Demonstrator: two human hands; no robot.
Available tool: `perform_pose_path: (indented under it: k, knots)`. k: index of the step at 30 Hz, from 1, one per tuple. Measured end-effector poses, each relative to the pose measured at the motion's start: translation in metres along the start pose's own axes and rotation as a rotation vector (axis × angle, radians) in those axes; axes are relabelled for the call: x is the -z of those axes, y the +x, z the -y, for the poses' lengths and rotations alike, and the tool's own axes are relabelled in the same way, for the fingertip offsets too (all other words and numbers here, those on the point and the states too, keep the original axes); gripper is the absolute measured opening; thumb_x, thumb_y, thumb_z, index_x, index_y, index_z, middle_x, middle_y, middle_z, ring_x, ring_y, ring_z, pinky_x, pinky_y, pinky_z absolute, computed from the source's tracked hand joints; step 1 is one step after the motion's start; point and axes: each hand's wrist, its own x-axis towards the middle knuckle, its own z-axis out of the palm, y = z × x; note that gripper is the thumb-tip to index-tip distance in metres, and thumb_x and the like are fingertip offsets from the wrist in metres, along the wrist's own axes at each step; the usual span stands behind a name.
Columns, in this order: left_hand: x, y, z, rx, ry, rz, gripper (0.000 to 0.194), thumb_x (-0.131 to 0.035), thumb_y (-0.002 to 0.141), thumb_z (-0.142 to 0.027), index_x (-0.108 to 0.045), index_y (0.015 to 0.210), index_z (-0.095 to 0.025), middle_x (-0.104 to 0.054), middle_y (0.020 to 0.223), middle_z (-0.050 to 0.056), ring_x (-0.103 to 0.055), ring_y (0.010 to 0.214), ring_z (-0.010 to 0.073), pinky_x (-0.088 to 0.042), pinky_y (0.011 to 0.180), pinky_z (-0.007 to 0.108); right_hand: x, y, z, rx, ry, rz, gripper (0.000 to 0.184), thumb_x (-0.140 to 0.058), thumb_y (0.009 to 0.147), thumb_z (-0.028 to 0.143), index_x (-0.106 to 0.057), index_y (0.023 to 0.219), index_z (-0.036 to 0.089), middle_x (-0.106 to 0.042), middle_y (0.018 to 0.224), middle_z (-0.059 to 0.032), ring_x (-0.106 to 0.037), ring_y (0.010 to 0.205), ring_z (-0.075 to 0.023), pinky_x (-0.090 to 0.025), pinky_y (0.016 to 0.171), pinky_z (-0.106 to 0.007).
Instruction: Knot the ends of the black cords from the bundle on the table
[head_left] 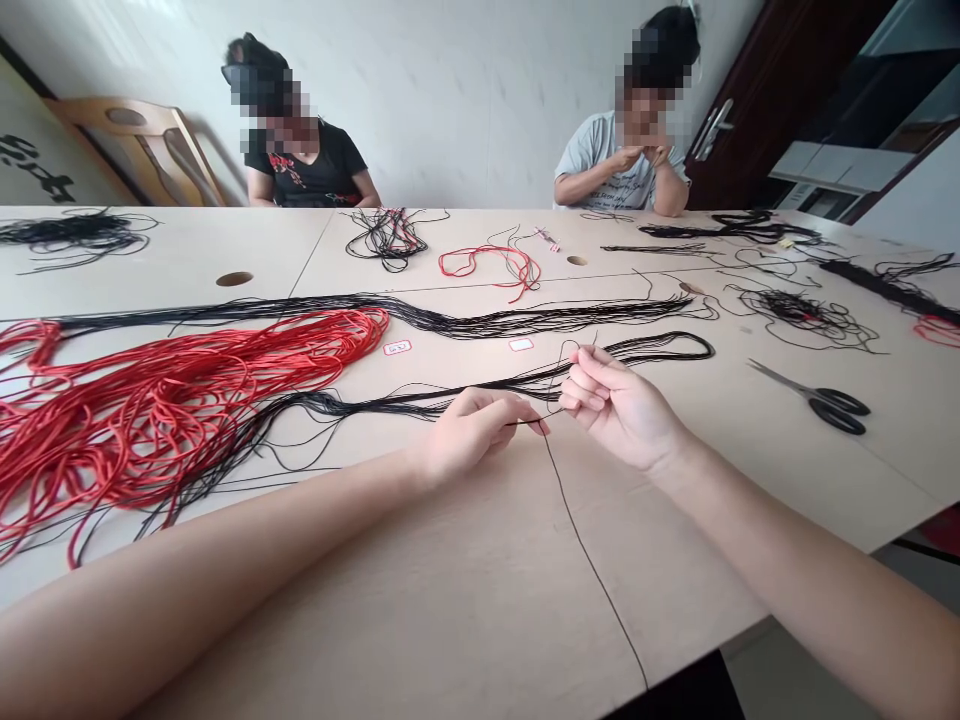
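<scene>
A thin black cord (576, 520) runs from my fingers down across the table to its front edge. My left hand (472, 432) pinches the cord between thumb and index finger, palm down just above the table. Close by on its right, my right hand (615, 400) is closed, with thumb and index fingertips pressed together on a loop of thin black cord. A short stretch of cord spans the gap between both hands. Just behind them lies a bundle of black cords (660, 347). Exactly how the strands cross at the fingertips is too fine to make out.
Red cord (172, 400) lies heaped at left, beside a long black cord bundle (465, 325). Black-handled scissors (832, 405) rest at right. Small labels (397, 348), a red cord coil (491, 262) and black tangles (806, 312) lie farther back. Two people sit across the table.
</scene>
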Motion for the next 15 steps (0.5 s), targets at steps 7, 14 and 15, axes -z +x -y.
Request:
perform_pose_path:
  k: [7,14,15]
  knots:
    - [-0.0026,-0.0019,-0.0025,0.027,0.051,-0.051,0.024,-0.051,0.078,-0.033,-0.066,0.078,-0.013,-0.026,0.044,-0.007,-0.019,0.043,0.0074,-0.014,0.043,0.024,-0.0047,-0.0033,0.0025,-0.034,0.060,0.015,0.015,-0.053,0.086,0.021,-0.054,0.071,0.019,-0.016,0.054,0.0071,-0.018,0.046,-0.0077,-0.033,0.050,-0.020]
    - [-0.0034,-0.0012,-0.0027,0.038,0.128,-0.111,0.022,-0.055,0.075,-0.034,-0.065,0.076,-0.014,-0.034,0.046,-0.007,-0.023,0.043,0.0060,-0.015,0.042,0.023,-0.0084,-0.0060,0.0022,-0.075,0.045,0.000,0.013,-0.054,0.083,0.023,-0.055,0.071,0.018,-0.024,0.054,0.0065,-0.021,0.045,-0.0073,-0.030,0.048,-0.021]
    - [-0.0030,-0.0006,-0.0013,0.022,0.144,-0.121,0.022,-0.056,0.075,-0.034,-0.064,0.074,-0.014,-0.037,0.048,-0.006,-0.024,0.043,0.0057,-0.015,0.042,0.022,-0.0083,-0.0061,0.0023,-0.080,0.052,0.004,0.013,-0.053,0.083,0.022,-0.055,0.071,0.018,-0.025,0.054,0.0064,-0.021,0.045,-0.0072,-0.029,0.047,-0.021]
